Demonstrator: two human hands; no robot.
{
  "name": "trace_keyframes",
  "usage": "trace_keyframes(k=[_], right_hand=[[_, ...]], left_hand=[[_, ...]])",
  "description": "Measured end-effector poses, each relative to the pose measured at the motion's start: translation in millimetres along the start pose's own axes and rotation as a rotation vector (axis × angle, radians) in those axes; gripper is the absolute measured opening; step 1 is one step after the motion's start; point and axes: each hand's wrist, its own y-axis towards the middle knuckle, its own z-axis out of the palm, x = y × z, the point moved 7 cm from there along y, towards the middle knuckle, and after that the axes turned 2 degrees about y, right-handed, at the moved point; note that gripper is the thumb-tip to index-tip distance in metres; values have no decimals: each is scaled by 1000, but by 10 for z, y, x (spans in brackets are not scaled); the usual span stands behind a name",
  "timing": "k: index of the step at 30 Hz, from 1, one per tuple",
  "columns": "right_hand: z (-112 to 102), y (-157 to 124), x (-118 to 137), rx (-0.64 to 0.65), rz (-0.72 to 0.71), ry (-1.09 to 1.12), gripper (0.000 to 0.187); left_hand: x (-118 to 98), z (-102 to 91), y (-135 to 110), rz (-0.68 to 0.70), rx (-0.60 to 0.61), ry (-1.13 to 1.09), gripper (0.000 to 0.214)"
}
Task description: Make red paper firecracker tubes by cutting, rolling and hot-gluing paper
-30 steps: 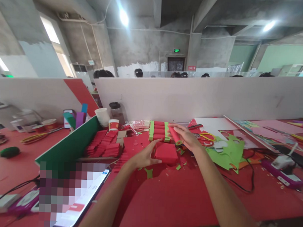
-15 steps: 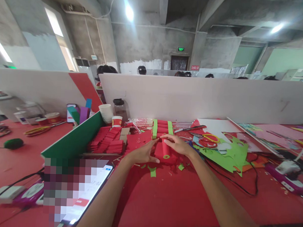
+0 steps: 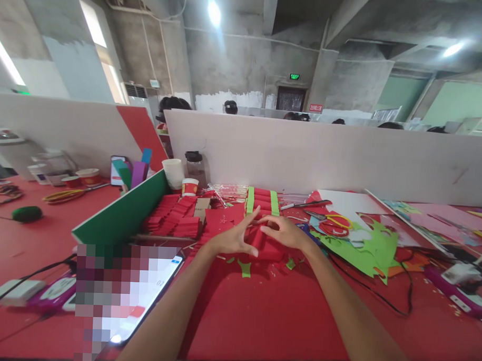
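Both my hands meet over a red paper pad (image 3: 268, 248) lying on the red table (image 3: 268, 318). My left hand (image 3: 231, 237) spans the pad's left edge, thumb near me and index finger stretched toward the far side. My right hand (image 3: 285, 232) curls over the top of the pad, where it covers a red paper roll; its fingertips touch those of the left hand. Just behind the hands lies a bundle of red rolls with green bands (image 3: 263, 200).
Stacks of red folded paper (image 3: 172, 220) sit beside a green board (image 3: 123, 214) on the left. A phone (image 3: 142, 298) lies near me. Scissors (image 3: 334, 221), green cut paper (image 3: 367, 248), cables and a glue gun (image 3: 461, 272) crowd the right. Cups (image 3: 174, 173) stand by the white partition (image 3: 324, 157).
My right hand brought the red roll from near the banded bundle down onto the pad. Both hands have closed together over it, and the roll is now hidden.
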Motion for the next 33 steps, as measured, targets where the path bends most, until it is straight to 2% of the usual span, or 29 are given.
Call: trace_keyframes(k=[2, 6, 10, 13, 19, 26, 33], right_hand=[[25, -13, 22, 37, -1, -12, 30], [40, -36, 89, 82, -22, 3, 27], [46, -48, 137, 124, -52, 21, 26], [39, -49, 159, 127, -73, 33, 24], [24, -54, 108, 136, -27, 85, 17], [-30, -47, -3, 59, 15, 125, 10], [-18, -42, -35, 94, 35, 147, 20]], left_hand=[[-8, -6, -10, -12, 7, -23, 117], [-39, -19, -47, -45, 28, -55, 89], [15, -84, -39, -108, -63, -8, 68], [93, -85, 8, -142, -130, -1, 69], [87, 27, 101, -67, -121, -61, 72], [122, 52, 138, -79, -153, -108, 58], [171, 26, 137, -138, -222, -93, 60]])
